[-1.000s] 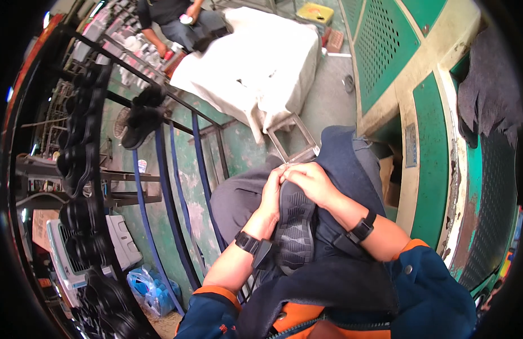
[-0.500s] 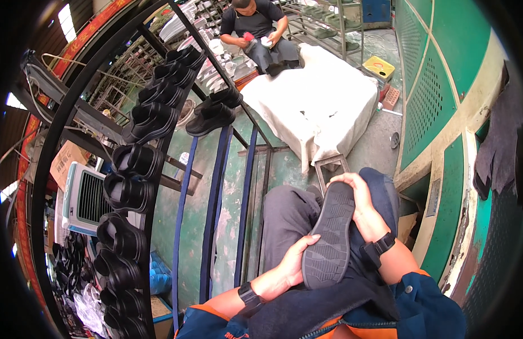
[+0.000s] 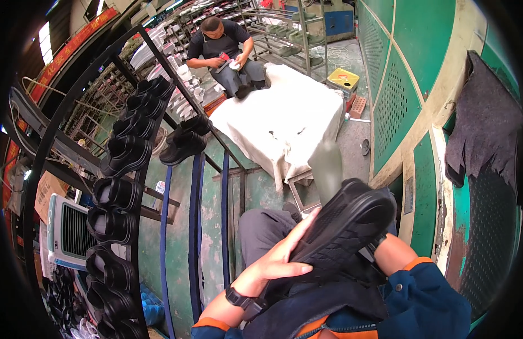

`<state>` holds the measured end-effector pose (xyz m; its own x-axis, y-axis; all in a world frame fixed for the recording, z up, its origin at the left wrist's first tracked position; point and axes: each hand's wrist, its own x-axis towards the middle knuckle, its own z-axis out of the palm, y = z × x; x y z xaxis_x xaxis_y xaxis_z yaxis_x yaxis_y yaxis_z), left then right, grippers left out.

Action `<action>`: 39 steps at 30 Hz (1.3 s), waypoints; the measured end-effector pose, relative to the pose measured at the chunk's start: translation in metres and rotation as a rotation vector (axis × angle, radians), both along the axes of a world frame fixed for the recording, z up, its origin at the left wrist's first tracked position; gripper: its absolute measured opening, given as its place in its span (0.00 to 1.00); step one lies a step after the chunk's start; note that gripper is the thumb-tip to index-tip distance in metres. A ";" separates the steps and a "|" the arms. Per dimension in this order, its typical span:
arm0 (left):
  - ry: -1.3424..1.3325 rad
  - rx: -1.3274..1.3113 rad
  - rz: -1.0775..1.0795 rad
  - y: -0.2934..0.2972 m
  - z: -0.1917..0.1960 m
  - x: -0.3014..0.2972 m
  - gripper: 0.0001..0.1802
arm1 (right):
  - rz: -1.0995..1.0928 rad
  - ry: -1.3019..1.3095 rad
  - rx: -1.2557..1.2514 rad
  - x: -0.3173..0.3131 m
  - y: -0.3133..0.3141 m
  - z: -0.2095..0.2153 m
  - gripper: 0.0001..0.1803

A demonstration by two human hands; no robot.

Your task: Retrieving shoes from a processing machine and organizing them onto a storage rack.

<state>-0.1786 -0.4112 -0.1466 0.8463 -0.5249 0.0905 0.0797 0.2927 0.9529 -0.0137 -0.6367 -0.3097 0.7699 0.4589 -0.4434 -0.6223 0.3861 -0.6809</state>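
Observation:
A black shoe is held above my lap, tilted, with its side and part of its sole toward me. My left hand is closed on its left side, the thumb lying along the lower part and the fingers along the edge. Behind the shoe, my right hand is hidden; only the forearm and part of a wristband show. Dark cloth lies across my lap under the shoe. A blurred grey-green shape stands just beyond the shoe; I cannot make out what it is.
At my left, a metal rack carries several black shoes, with blue-covered bars beside it. A white cloth-covered table stands ahead; a co-worker sits beyond it, hands busy. Green perforated panels line the right.
The shoe has turned from sole facing me to a tilted position showing its side. My right hand has slipped out of sight behind it. The whole view has swung to the right.

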 end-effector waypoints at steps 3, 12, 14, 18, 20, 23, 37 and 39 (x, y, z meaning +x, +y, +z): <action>-0.004 0.161 0.163 0.020 -0.006 -0.021 0.64 | -0.010 -0.110 -0.124 0.045 0.036 0.018 0.34; -0.632 1.248 0.702 0.055 0.046 -0.082 0.48 | 1.036 0.188 0.492 -0.060 0.087 0.075 0.38; -0.334 1.067 0.613 0.037 0.049 -0.080 0.31 | 0.888 -0.024 0.327 -0.090 0.092 0.101 0.34; -0.020 0.782 0.667 0.014 0.058 -0.077 0.18 | 0.804 -0.431 0.256 -0.108 0.093 0.146 0.30; 0.014 0.590 0.769 0.019 0.082 -0.095 0.15 | 0.877 -0.437 0.171 -0.093 0.083 0.153 0.30; 0.050 0.319 0.954 0.028 0.147 -0.167 0.14 | 0.765 -0.570 0.157 -0.062 0.065 0.143 0.27; 0.381 2.328 1.608 0.018 0.263 -0.523 0.18 | 0.404 -0.485 0.094 -0.001 0.033 0.103 0.24; 0.576 2.267 1.722 0.039 0.247 -0.586 0.18 | 0.438 -0.507 0.103 -0.001 0.034 0.102 0.24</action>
